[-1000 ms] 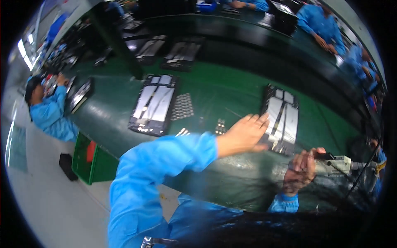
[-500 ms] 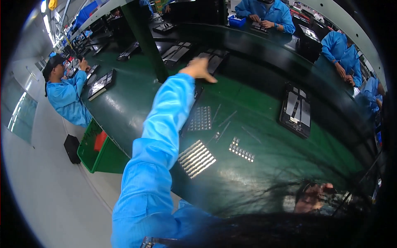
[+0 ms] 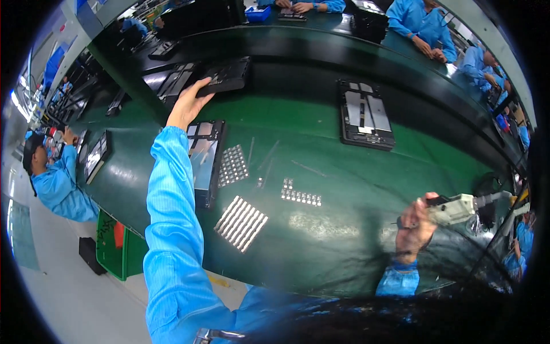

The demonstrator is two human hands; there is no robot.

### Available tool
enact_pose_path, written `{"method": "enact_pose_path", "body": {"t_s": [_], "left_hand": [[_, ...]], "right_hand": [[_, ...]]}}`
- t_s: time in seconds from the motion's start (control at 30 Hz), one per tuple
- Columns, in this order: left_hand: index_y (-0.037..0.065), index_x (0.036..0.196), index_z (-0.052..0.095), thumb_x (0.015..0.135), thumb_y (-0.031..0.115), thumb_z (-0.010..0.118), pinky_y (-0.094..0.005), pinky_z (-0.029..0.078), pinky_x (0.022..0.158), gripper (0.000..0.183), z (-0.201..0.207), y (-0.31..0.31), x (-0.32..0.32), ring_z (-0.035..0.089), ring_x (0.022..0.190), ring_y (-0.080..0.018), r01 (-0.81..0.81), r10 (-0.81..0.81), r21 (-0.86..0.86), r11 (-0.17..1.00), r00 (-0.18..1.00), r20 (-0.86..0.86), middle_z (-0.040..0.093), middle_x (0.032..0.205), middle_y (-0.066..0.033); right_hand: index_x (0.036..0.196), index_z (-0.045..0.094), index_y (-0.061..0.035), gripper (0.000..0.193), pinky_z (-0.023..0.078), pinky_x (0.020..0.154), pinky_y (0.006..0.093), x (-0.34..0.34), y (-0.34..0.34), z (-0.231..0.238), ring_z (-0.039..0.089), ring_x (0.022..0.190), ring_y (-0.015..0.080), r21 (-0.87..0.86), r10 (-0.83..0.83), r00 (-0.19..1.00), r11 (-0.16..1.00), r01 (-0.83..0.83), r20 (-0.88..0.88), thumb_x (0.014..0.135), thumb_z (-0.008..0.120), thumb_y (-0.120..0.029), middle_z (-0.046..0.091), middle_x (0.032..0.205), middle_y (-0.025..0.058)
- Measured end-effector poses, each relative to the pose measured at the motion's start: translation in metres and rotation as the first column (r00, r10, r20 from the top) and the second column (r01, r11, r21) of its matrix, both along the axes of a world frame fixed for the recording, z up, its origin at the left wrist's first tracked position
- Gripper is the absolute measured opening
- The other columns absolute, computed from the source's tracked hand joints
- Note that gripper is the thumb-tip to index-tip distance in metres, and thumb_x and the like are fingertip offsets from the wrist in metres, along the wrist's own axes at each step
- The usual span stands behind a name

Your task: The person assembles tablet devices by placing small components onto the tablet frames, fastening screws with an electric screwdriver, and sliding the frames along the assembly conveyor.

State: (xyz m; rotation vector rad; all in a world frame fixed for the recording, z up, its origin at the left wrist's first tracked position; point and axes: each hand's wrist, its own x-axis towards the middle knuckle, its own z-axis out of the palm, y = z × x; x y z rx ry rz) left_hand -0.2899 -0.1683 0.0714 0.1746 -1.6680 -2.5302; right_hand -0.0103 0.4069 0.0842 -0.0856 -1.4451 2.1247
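My left hand (image 3: 191, 104) reaches far forward, thumb and fingers closed on the near end of a black flat device (image 3: 228, 75), tilted at the back of the bench. Below that hand another flat device (image 3: 206, 157) with grey panels lies partly behind my sleeve. At the right, my right hand (image 3: 416, 228), slightly blurred, is wrapped round the dark end of a cream-and-black handheld tool (image 3: 455, 210), perhaps a power screwdriver. Between the hands lie a sheet of small square pieces (image 3: 234, 165), a pad of pale strips (image 3: 241, 223) and a group of small silver squares (image 3: 301, 195).
One more open device (image 3: 365, 113) lies at the back right. Thin clear strips (image 3: 264, 160) are scattered mid-bench. A green post (image 3: 123, 80) rises at the left, and a green bin (image 3: 123, 246) stands beside the bench. Co-workers in blue (image 3: 57, 180) sit around.
My left hand has closed on the black device, which now sits tilted. My right hand has come further into view with the handheld tool. The whole view has shifted to the right.
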Motion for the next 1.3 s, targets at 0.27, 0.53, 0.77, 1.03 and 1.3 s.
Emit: {"method": "enact_pose_path", "body": {"t_s": [0.27,0.53,0.77,1.03,1.3], "left_hand": [[-0.005,0.127,0.053,0.103,0.014,0.062,-0.0475,0.061,0.099,0.032,0.003,0.122,0.104,0.068,0.115,-0.0322,0.026,-0.033,0.168,0.985,0.999,0.039,0.064,0.124,-0.0195],[0.008,0.148,0.042,0.108,0.017,0.057,-0.0449,0.058,0.102,0.044,0.030,0.312,0.348,0.065,0.123,-0.0264,0.175,-0.311,0.353,0.919,0.871,0.380,0.061,0.138,-0.0127],[0.005,0.159,0.024,0.107,0.018,0.061,-0.0467,0.053,0.107,0.065,0.001,0.380,0.319,0.055,0.132,-0.0231,0.201,-0.299,0.380,0.903,0.929,0.220,0.049,0.148,-0.0123],[0.009,0.161,0.032,0.097,0.010,0.071,-0.0438,0.044,0.111,0.075,-0.007,0.345,0.340,0.050,0.133,-0.0254,0.363,-0.326,-0.294,0.884,0.930,0.169,0.047,0.146,-0.0118],[0.005,0.131,0.064,0.085,0.019,0.083,-0.0424,0.046,0.106,0.052,-0.003,0.234,0.239,0.055,0.124,-0.0357,-0.017,-0.434,-0.997,0.080,0.899,-0.051,0.056,0.131,-0.0174]], "right_hand": [[0.119,0.056,-0.0049,0.032,0.025,0.046,0.0253,0.018,0.019,0.011,0.036,0.051,0.0070,-0.062,-0.118,0.993,0.991,0.118,0.002,0.090,0.070,-0.003,0.045,0.073,-0.0026],[0.125,0.055,-0.0022,0.030,0.029,0.046,0.0262,0.024,0.053,0.029,0.036,0.051,0.0085,-0.032,-0.071,0.982,0.997,0.066,-0.175,0.097,0.062,-0.003,0.039,0.069,-0.0015],[0.131,0.055,-0.0015,0.034,0.027,0.047,0.0250,0.045,0.080,0.022,0.036,0.053,0.0061,-0.063,-0.060,0.972,0.997,0.047,-0.228,0.098,0.060,-0.005,0.045,0.074,-0.0012],[0.132,0.055,0.0017,0.035,0.027,0.047,0.0237,0.063,0.107,0.007,0.036,0.053,0.0064,0.056,-0.051,0.973,0.996,0.065,-0.223,0.098,0.060,-0.005,0.049,0.079,0.0006],[0.133,0.055,0.0026,0.036,0.027,0.046,0.0243,0.056,0.112,0.001,0.035,0.053,0.0063,0.044,-0.035,0.981,0.998,0.044,-0.189,0.098,0.059,-0.006,0.043,0.073,-0.0008]]}}
